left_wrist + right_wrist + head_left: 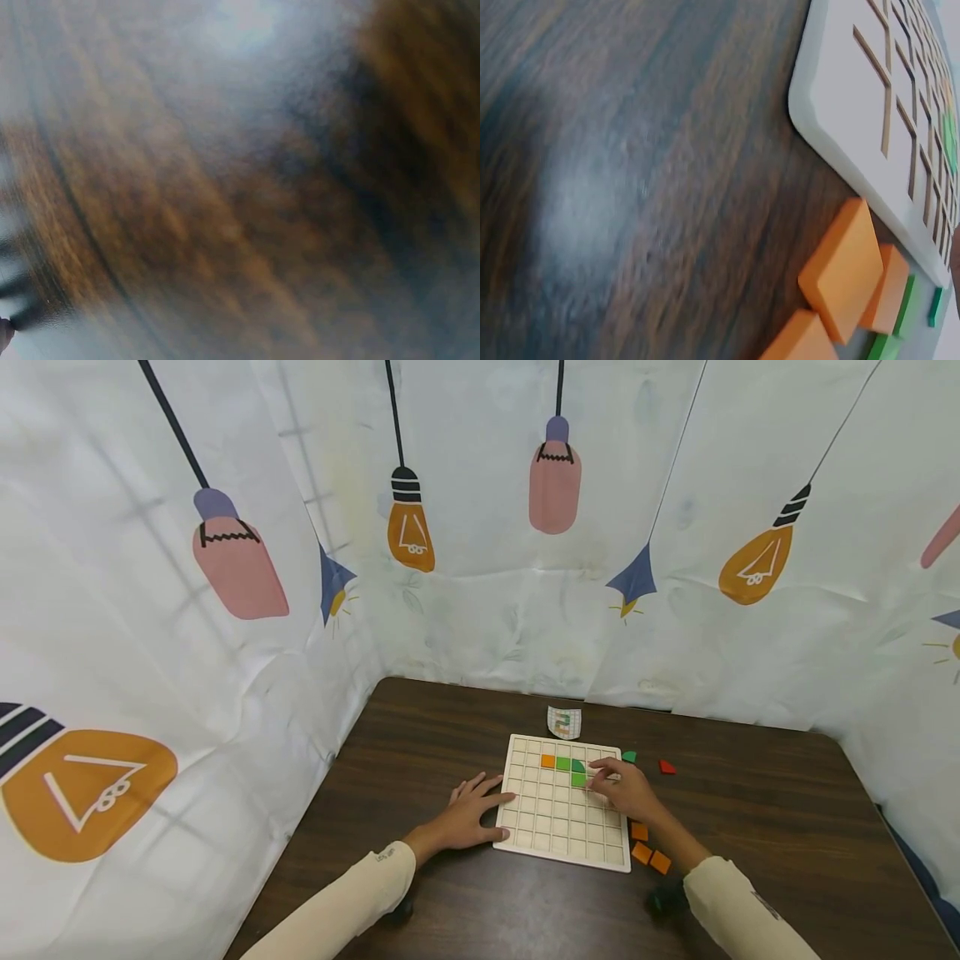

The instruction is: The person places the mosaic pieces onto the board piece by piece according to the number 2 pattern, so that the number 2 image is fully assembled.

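Note:
A pale square board [546, 822] with a grid of cells lies on the table. In its upper part sit an orange tile [548, 761], a green square tile [562, 763], a darker green rounded tile [578, 766] and another green square tile [578, 780]. My left hand [468, 814] spreads its fingers at the board's left edge, index finger and thumb resting over the rim. From the right, my right hand [624, 787] reaches over the board; its index fingertip and thumb stand apart beside the green tiles, with no tile visible between them.
Several orange tiles [844, 270] lie by the board's right edge, with green tiles [906, 307] beyond. A red tile [667, 767] and a green piece [629, 757] are farther back. Behind the board is a small patterned card [564, 722]. A printed curtain [480, 618] borders the dark table [750, 793].

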### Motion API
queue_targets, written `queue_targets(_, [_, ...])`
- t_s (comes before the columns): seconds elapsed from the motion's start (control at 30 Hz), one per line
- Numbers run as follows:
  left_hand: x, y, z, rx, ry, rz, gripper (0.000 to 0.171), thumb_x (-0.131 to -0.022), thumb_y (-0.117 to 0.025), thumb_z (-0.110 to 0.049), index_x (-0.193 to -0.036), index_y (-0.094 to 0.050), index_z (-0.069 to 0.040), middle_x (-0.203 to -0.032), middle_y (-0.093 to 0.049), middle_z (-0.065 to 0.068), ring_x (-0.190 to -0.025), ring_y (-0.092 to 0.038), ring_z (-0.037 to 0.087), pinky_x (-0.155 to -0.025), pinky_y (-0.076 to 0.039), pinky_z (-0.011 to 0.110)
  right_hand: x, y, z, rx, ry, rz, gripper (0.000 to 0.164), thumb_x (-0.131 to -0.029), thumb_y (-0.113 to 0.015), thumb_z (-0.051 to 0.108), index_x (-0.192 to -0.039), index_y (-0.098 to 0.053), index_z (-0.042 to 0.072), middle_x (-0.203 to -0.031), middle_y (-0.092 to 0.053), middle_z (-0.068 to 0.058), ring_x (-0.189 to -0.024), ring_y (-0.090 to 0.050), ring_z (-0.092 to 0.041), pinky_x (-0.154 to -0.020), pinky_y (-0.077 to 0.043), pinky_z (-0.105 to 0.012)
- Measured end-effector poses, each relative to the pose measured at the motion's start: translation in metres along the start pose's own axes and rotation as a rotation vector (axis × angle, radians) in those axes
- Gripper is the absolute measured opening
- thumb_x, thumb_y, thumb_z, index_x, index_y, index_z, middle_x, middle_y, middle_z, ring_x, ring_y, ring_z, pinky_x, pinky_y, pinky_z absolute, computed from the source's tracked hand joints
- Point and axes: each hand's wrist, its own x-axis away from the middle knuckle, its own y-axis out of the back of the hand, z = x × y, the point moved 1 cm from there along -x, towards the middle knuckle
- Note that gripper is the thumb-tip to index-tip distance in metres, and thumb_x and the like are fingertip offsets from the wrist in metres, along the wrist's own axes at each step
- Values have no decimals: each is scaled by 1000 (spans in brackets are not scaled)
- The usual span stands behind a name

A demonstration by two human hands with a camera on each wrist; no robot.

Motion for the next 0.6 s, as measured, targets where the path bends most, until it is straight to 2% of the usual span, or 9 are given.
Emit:
queue_targets(0.1, [0,-1,0,1,-1,-2,64,-93,-67,-52,-150,-49,-30,-165,-27,3,-154,-14,40,-113,-15,71,3,7,-2,-33,-3,-9,37,-95,-71,18,-126,-65,0,-97,-67,-12,-54,-60,-23,-52,-50,-32])
queue_targets(0.27, [0,-1,0,2,1,-3,64,-92,-67,-52,-150,-49,-30,-165,-27,4,-154,-14,40,-113,-15,71,7,19,-10,-25,-26,-31,33,-97,-68,18,-125,-65,-1,-94,-66,-13,-49,-56,-23,-47,-45,-31])
queue_targets(0.5, [0,0,0,4,-5,-7,65,-92,-67,-52,-150,-50,-29,-165,-27,4,-153,-15,41,-112,-15,71,11,35,-19,-26,-57,-71,31,-98,-67,17,-123,-65,-1,-92,-67,-15,-51,-57,-28,-48,-46,-34])
queue_targets(0.6, [0,0,0,3,-4,-6,65,-92,-67,-52,-150,-49,-29,-165,-27,4,-153,-15,40,-112,-15,71,11,40,-24,-15,-62,-100,30,-97,-68,16,-121,-66,-1,-92,-66,-14,-51,-57,-25,-48,-46,-33])
